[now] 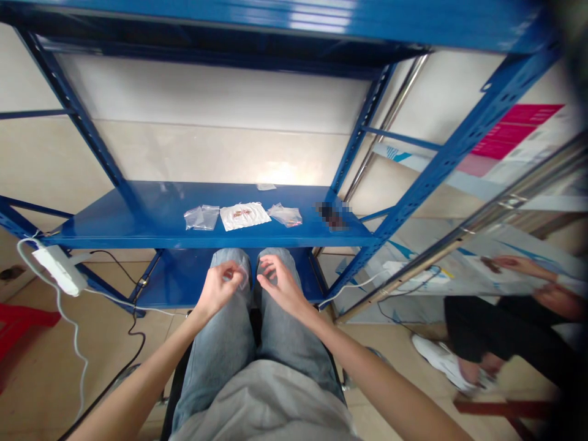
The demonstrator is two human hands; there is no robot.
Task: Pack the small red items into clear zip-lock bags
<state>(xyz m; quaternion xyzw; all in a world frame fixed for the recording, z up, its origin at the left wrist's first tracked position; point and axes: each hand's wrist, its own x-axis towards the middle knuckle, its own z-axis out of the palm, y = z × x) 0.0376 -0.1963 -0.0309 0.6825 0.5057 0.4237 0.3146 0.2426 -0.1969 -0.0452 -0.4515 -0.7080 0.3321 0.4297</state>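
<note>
1. Clock directions are taken from the white pouch-like piece (245, 215), which is laid flat on the blue shelf (138, 214); a small reddish-brown item (241, 214) is seen at its middle, but whether it is held inside or on top cannot be told.
2. At nine o'clock, just beside it, clear plastic bags (202, 217) are laid; no contents can be made out.
3. At three o'clock, another clear bag group (285, 214) is placed, with small pinkish bits seen at its lower edge.
4. At one o'clock, near the shelf's back edge, a small pale packet (265, 187) is seen.
5. Farther off at three o'clock, a dark item (333, 215) is obscured by pixelation.
6. At seven o'clock, the left hand (223, 282) is held above the knee, fingers curled towards the thumb; see-through plastic (243, 278) is faintly seen at the fingertips, but its grip cannot be confirmed.
7. At five o'clock, the right hand (278, 282) is held loosely open, fingers bent, with nothing visibly gripped.
</note>
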